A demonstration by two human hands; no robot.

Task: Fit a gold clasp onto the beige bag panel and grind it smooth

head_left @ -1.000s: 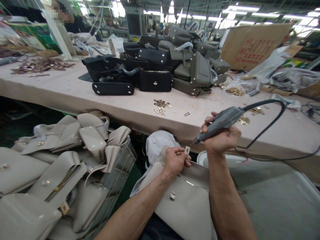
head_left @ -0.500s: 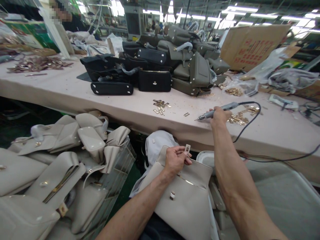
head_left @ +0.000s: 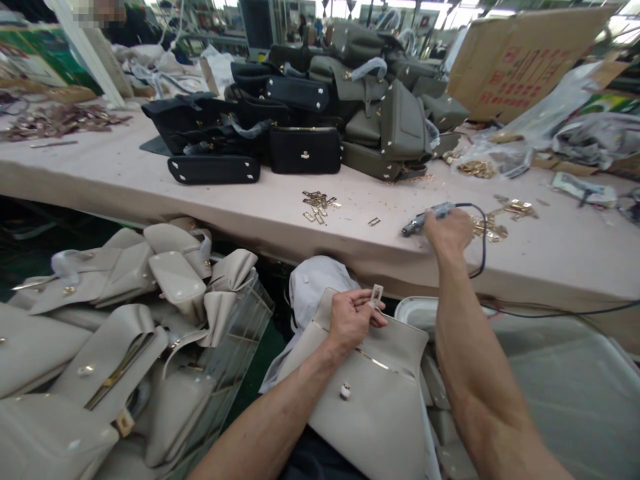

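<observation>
A beige handbag (head_left: 370, 413) lies across my lap, with a small metal turn lock (head_left: 345, 391) on its front. My left hand (head_left: 353, 317) is closed in a pinch on the bag's strap tab (head_left: 377, 293), whose end with a rectangular slot sticks up above the fingers. Over the table's front part, my right hand (head_left: 450, 230) is closed around a grey corded electric screwdriver (head_left: 419, 222), its tip pointing left. Part of the grip is hidden by the hand. Loose gold rectangular plates (head_left: 493, 228) lie just right of this hand.
More gold plates (head_left: 317, 205) sit mid-table. Black bags (head_left: 215, 169) and olive bags (head_left: 407, 127) are piled behind. Beige bags (head_left: 115, 353) fill a clear crate (head_left: 240, 333) at my left. A cardboard box (head_left: 525, 67) stands at back right; a power cord (head_left: 560, 308) runs along the table edge.
My right hand has moved slightly right with the screwdriver, toward the loose plates, and the cord loop has shifted. My left hand keeps its pinch on the tab. The view has tilted down a little.
</observation>
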